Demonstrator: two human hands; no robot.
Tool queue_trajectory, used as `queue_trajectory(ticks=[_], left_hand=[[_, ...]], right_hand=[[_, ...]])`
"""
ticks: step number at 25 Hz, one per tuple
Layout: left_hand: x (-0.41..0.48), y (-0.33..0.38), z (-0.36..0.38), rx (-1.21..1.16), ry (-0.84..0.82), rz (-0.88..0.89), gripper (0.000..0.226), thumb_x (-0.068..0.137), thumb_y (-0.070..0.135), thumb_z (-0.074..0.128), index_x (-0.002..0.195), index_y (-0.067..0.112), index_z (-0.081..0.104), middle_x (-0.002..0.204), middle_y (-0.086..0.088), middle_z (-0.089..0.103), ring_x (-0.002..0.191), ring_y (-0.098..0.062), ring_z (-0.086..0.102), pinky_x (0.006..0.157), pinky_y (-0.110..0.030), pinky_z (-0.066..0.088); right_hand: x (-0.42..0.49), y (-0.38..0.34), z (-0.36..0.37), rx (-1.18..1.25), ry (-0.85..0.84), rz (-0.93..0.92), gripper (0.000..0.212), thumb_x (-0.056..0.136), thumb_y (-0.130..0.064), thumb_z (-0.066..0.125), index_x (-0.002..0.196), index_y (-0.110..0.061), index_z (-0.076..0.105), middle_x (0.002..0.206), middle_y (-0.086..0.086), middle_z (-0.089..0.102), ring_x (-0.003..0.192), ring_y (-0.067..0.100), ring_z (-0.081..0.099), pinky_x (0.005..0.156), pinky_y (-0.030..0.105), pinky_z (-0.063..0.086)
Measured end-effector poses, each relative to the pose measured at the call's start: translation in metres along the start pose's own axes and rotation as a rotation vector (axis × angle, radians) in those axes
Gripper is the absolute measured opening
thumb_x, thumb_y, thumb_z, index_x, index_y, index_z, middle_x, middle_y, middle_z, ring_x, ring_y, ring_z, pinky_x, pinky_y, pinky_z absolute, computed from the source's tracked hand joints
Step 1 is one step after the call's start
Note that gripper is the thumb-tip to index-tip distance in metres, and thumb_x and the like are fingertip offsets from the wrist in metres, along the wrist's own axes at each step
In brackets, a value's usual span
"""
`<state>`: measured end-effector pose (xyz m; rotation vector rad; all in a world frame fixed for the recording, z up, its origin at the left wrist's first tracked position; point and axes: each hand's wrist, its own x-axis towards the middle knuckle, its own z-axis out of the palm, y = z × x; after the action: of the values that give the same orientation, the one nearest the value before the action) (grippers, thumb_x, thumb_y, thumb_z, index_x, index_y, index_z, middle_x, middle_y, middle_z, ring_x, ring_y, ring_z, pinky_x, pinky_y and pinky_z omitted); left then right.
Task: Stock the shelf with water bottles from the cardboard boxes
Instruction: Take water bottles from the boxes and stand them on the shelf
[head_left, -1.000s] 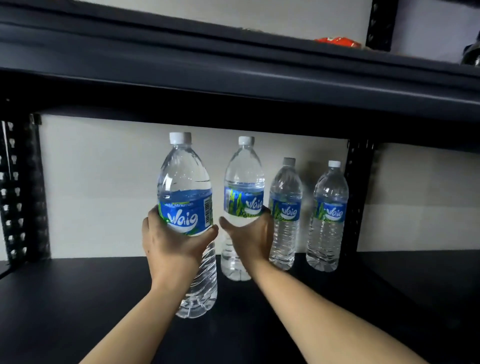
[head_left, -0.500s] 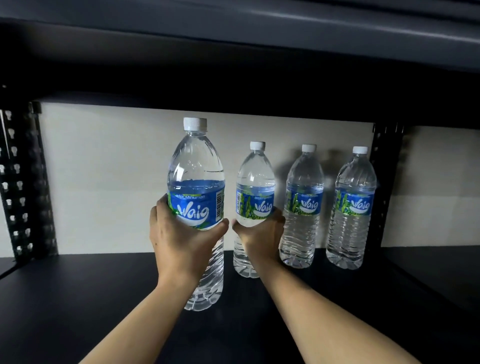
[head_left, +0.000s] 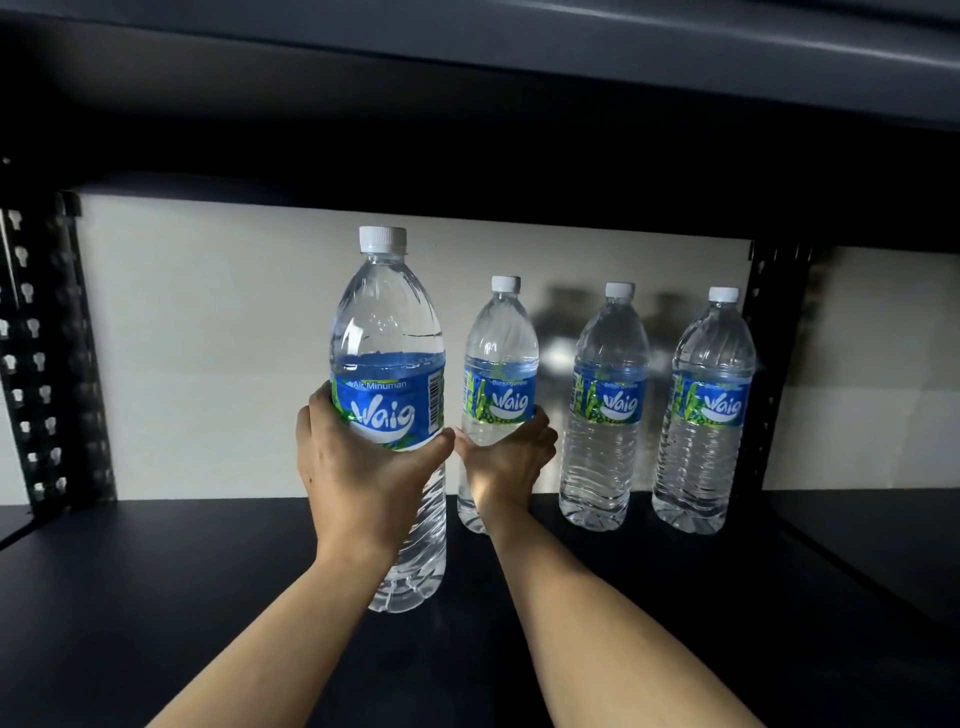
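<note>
Clear plastic, water-filled and banded with a blue label, forms the near bottle (head_left: 388, 332). The left hand (head_left: 363, 483) grips it just below the label, thumb on the right flank and fingers curled round the left, with the fingertips hidden behind the body. This bottle is upright, with its white cap near the underside of the upper shelf (head_left: 467, 78). Whether its base touches the black shelf board (head_left: 156, 597) or hangs just above it cannot be told. Just beside it, the right hand (head_left: 511, 457) wraps the second bottle (head_left: 501, 353) under its label, thumb left and fingers right. The hand and forearm cover that bottle's lower middle, and only a sliver of the base shows, set on the board near the back. The two thumbs nearly meet. To the right, the third bottle (head_left: 605, 415) and the fourth bottle (head_left: 706, 415) stand upright and apart in the same back row against the pale wall (head_left: 234, 338), where they cast blurred shadows. The perforated left post (head_left: 47, 338) and the right post (head_left: 774, 364) frame the bay. Both forearms are cut off by the lower edge, and the small label print is illegible.
</note>
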<state>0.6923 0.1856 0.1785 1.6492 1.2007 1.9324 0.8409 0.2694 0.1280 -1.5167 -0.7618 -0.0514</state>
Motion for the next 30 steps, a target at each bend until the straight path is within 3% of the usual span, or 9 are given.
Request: queue_trajectory(ticks=[6,14,17,19,21,23,26,28,30], left_hand=[[0.005,0.002,-0.003,-0.001,-0.004,-0.018,0.077,0.053,0.026,0.092,0.118,0.013,0.053,0.108,-0.001,0.053,0.102,-0.018,0.050,0.080,-0.019,0.032],[0.005,0.003,-0.004,0.010,-0.010,-0.024,0.078,0.053,0.026,0.092,0.118,0.014,0.052,0.108,-0.001,0.052,0.098,-0.016,0.049,0.083,-0.025,0.037],[0.005,0.000,-0.002,0.004,-0.023,-0.042,0.077,0.055,0.025,0.092,0.120,0.013,0.052,0.110,-0.001,0.051,0.096,-0.013,0.045,0.083,-0.024,0.035],[0.006,-0.002,0.001,-0.006,-0.022,-0.061,0.076,0.056,0.023,0.092,0.119,0.012,0.052,0.110,-0.002,0.051,0.096,-0.012,0.043,0.083,-0.023,0.034],[0.006,-0.004,0.004,-0.008,-0.021,-0.071,0.074,0.056,0.023,0.092,0.118,0.012,0.052,0.110,-0.003,0.052,0.096,-0.012,0.043,0.083,-0.021,0.033],[0.006,-0.005,0.008,-0.006,-0.026,-0.075,0.072,0.056,0.023,0.091,0.116,0.014,0.051,0.109,-0.002,0.051,0.094,-0.010,0.041,0.080,-0.017,0.030],[0.011,-0.008,0.013,0.008,-0.043,-0.063,0.073,0.057,0.023,0.091,0.117,0.014,0.050,0.110,-0.001,0.050,0.094,-0.006,0.037,0.075,-0.012,0.025],[0.017,-0.011,0.017,0.023,-0.041,-0.052,0.075,0.057,0.024,0.091,0.119,0.014,0.050,0.112,-0.001,0.050,0.096,-0.006,0.037,0.077,-0.012,0.026],[0.024,-0.014,0.023,0.031,-0.027,-0.051,0.078,0.058,0.025,0.090,0.123,0.013,0.049,0.115,-0.001,0.049,0.101,-0.009,0.039,0.081,-0.013,0.027]], right_hand=[[0.006,0.013,-0.004,-0.035,-0.108,-0.033,0.104,0.057,-0.026,0.092,0.140,-0.011,0.031,0.132,0.015,0.038,0.121,0.035,0.036,0.099,0.045,0.042],[0.002,0.012,-0.017,-0.169,-0.198,-0.066,0.113,0.057,-0.033,0.092,0.145,-0.015,0.022,0.138,0.011,0.034,0.129,0.031,0.033,0.104,0.041,0.037],[0.002,0.013,-0.036,-0.293,-0.376,-0.067,0.110,0.066,-0.031,0.087,0.147,-0.010,0.018,0.142,0.012,0.033,0.134,0.030,0.033,0.108,0.038,0.035],[-0.001,0.015,-0.054,-0.440,-0.527,-0.038,0.091,0.075,-0.035,0.078,0.144,-0.005,0.026,0.142,0.015,0.038,0.133,0.031,0.039,0.106,0.034,0.037],[-0.008,0.018,-0.073,-0.574,-0.689,-0.023,0.075,0.081,-0.042,0.067,0.140,-0.005,0.038,0.141,0.014,0.048,0.129,0.029,0.047,0.094,0.027,0.040],[-0.025,0.024,-0.086,-0.656,-0.844,-0.051,0.071,0.084,-0.052,0.061,0.139,-0.008,0.048,0.141,0.011,0.053,0.129,0.027,0.050,0.093,0.024,0.040],[-0.054,0.041,-0.094,-0.885,-0.888,-0.203,0.083,0.089,-0.066,0.042,0.147,-0.006,0.037,0.157,0.014,0.030,0.146,0.028,0.024,0.117,0.042,0.020],[-0.064,0.050,-0.096,-0.920,-0.815,-0.274,0.086,0.092,-0.068,0.033,0.152,-0.007,0.029,0.161,0.013,0.020,0.150,0.026,0.011,0.121,0.044,0.009],[-0.065,0.051,-0.096,-0.896,-0.787,-0.290,0.086,0.091,-0.069,0.031,0.153,-0.009,0.027,0.162,0.012,0.018,0.150,0.024,0.009,0.121,0.043,0.008]])
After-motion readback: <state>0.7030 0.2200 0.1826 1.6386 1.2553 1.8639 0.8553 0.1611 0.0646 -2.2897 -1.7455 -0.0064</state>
